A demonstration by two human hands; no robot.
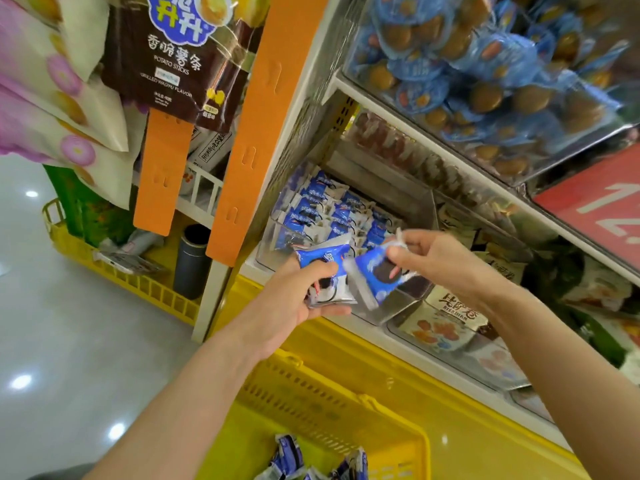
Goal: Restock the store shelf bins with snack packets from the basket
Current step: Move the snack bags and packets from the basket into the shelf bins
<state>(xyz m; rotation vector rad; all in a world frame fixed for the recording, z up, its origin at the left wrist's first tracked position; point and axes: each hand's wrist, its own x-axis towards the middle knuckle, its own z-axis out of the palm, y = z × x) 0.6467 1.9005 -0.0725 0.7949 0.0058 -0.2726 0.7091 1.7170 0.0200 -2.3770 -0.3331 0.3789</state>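
Two bare forearms are reaching up from the bottom edge over a yellow basket [381, 403], where a few blue-and-white snack packets [287, 455] are lying loose at the near end.

The right hand [440, 261] is working with its fingers [398, 252] pinching the top corner of a single packet [370, 275]. That packet is hanging tilted, its long axis running from the pinch down and left toward the other hand. The left hand [298, 299] is gripping a small stack of packets [329, 289], with the thumb lying on top and the fingers curling underneath. The single packet's lower end is meeting the stack, though I cannot tell whether it is touching or only overlapping in view.

Just beyond both hands, a clear shelf bin [273, 244] is sitting with rows of the same packets standing upright inside. It is lying up and to the left of the right fingers, with its front wall just behind the held packets. The right hand, carrying the free single, looks the readier to feed it in. The move probably calls for lifting the packet over the front wall and righting it to match the rows.

To the right, a neighbouring bin [446, 313] is holding tan packets. Overhead, a higher bin [485, 64] is holding blue-wrapped snacks.
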